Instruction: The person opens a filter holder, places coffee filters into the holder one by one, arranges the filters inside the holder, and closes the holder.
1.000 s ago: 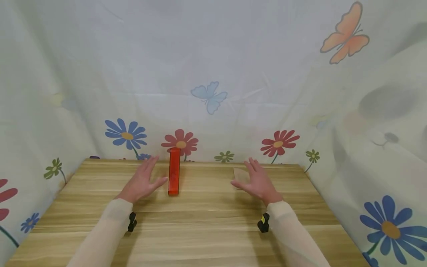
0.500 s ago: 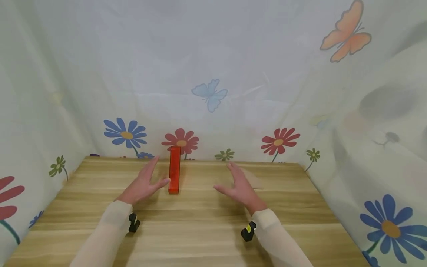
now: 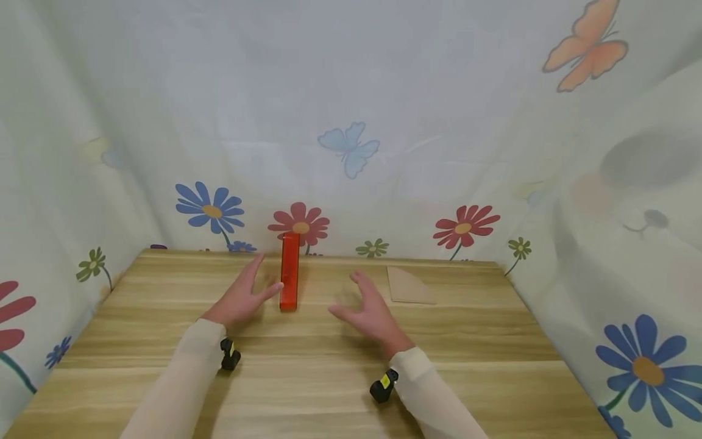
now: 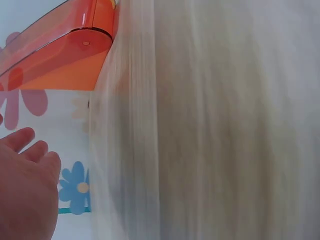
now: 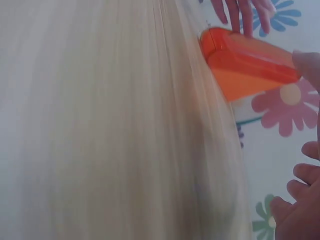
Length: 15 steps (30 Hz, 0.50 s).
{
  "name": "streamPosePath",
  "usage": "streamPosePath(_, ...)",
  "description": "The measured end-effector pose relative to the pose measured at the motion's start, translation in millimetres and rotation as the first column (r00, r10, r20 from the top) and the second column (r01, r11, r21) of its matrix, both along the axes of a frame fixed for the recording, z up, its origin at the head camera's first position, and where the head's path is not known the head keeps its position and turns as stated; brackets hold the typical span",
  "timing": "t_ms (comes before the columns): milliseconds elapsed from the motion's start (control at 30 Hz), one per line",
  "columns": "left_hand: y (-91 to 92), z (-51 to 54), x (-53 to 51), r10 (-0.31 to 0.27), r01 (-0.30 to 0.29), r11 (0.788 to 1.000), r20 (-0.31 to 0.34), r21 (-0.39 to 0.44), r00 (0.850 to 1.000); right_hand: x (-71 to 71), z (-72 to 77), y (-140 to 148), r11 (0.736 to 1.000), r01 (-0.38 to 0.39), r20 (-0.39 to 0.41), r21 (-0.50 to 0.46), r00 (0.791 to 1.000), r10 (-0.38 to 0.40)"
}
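A long, translucent red-orange case (image 3: 289,274) stands on its narrow side on the wooden table, left of the middle, near the back edge. In the left wrist view the case (image 4: 60,50) shows a rounded end and a lighter orange lower part. My left hand (image 3: 240,300) is just left of it, fingers extended and thumb spread toward it; whether the thumb touches it I cannot tell. My right hand (image 3: 368,314) hovers right of the case with a gap between them, fingers loosely bent and thumb apart. It holds nothing.
A flat tan piece (image 3: 408,286), like cardboard with one curved side, lies at the back right behind my right hand. A white curtain (image 3: 351,73) with printed flowers and butterflies hangs behind and beside the wooden table (image 3: 307,390). Each wrist bears a small black camera.
My right hand has moved left toward the red-orange case, uncovering the tan piece. My left hand stays beside the case, nearly still. The head view has shifted slightly.
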<state>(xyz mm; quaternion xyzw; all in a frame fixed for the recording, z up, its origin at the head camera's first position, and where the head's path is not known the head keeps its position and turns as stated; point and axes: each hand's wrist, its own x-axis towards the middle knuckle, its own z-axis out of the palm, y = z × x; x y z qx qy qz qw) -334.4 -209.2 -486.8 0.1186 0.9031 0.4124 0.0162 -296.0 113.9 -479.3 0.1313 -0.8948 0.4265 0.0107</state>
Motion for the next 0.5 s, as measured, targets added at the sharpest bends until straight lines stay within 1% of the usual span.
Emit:
streamPosePath(133,0.1,-2.4,-7.5,0.009,-0.009,0.995,-0.002,0.096,1.000,1.7,-0.6,-16,0.998,0.019,0.003,-0.064,1.000,-0.019)
streamPosePath(200,0.3,-3.0,-10.7,0.003,-0.005,0.989,0.008,0.149,1.000,1.4,-1.2,-25,0.995,0.040,0.016,-0.094,0.999,-0.039)
streamPosePath(267,0.9,-3.2,-14.1,0.002,-0.009,0.980,0.033,0.199,0.999,0.6,-1.6,-34,0.989,0.057,0.029,-0.133,0.998,-0.053)
streamPosePath(367,2.1,-1.0,-18.7,0.005,-0.021,0.973,0.067,0.231,0.998,-0.7,-1.9,-48,0.977,0.079,0.060,-0.199,0.996,-0.069)
streamPosePath(433,2.8,1.2,-21.3,0.015,-0.033,0.973,0.083,0.227,0.996,-0.7,-1.1,-57,0.966,0.085,0.081,-0.242,0.994,-0.067)
streamPosePath(500,3.7,4.5,-24.1,0.007,-0.025,0.976,0.083,0.217,0.997,-0.3,0.0,-65,0.956,0.099,0.104,-0.276,0.992,-0.072)
